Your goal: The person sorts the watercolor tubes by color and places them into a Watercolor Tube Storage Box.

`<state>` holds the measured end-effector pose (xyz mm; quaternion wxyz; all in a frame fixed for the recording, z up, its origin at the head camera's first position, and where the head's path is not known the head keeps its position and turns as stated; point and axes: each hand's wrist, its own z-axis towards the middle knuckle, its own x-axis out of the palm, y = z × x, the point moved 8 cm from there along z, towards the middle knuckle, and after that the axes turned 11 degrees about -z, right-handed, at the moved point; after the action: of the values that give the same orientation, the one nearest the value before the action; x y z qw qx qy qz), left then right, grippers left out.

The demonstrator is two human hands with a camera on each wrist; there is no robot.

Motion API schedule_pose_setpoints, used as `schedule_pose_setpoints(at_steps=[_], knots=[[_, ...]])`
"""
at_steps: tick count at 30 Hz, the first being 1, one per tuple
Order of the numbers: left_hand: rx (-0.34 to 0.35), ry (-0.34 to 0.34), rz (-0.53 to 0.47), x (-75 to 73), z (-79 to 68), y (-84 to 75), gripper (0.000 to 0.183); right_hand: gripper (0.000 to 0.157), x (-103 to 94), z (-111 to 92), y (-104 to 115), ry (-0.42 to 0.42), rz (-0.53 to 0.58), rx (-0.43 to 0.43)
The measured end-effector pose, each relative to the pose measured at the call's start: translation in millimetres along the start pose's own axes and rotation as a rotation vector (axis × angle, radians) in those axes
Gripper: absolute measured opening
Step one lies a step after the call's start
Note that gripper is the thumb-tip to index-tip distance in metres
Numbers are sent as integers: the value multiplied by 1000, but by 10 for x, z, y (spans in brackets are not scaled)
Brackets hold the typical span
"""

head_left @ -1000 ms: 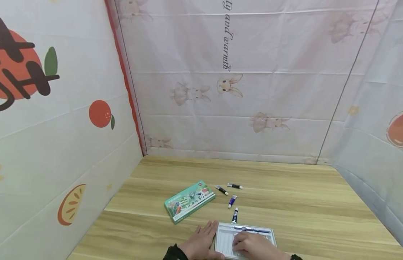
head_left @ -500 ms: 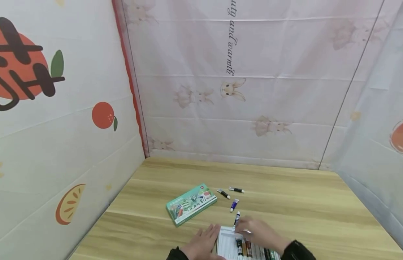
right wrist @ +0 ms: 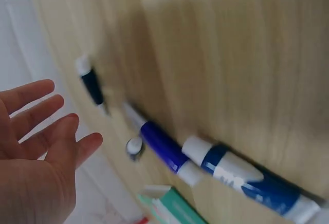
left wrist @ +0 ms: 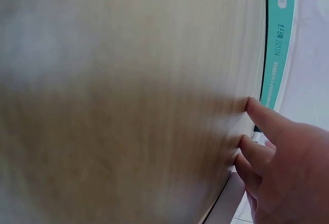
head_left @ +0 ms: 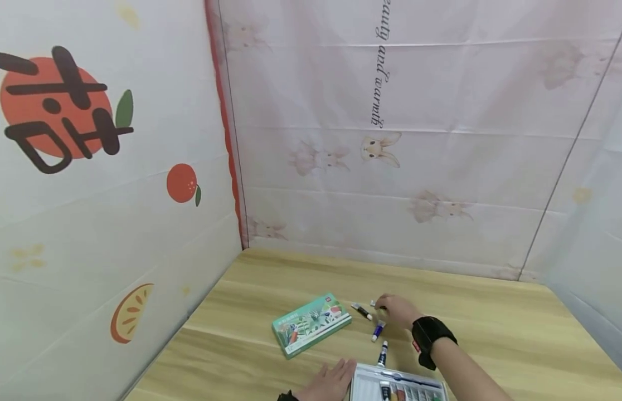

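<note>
My left hand (head_left: 330,381) rests on the table with fingers stretched, against the left side of a white tray (head_left: 358,384) holding paint tubes. My right hand (head_left: 397,311) reaches over the farthest paint tube (head_left: 373,303), which it mostly hides in the head view. In the right wrist view its fingers are loosely spread with nothing between them, and the dark tube (right wrist: 91,85) lies apart from them. Nearer lie a black tube (head_left: 362,311), a blue-violet tube (head_left: 378,331) and a navy-and-white tube (head_left: 383,353), the last close to the tray's far edge.
A green illustrated box (head_left: 312,326) lies left of the loose tubes. Along the tray's far side lies a thin dark-blue brush (head_left: 411,380). Printed cloth walls (head_left: 311,223) enclose the wooden table (head_left: 491,334) at the back and both sides.
My right hand has left the tray and moved away from me to the farthest tube, uncovering tubes in the tray. The left hand stays at the tray's side. The head view has shifted slightly.
</note>
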<state>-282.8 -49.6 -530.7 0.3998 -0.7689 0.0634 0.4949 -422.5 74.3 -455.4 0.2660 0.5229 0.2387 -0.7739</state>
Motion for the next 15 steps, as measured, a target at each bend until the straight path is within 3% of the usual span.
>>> schedule_pose_setpoints(at_steps=[6, 15], knots=[[0, -4, -14, 98, 13, -36, 73, 8, 153, -127, -68, 34, -12, 64], [-38, -9, -31, -5, -15, 14, 80, 23, 133, -251, -283, -3, 93, 182]])
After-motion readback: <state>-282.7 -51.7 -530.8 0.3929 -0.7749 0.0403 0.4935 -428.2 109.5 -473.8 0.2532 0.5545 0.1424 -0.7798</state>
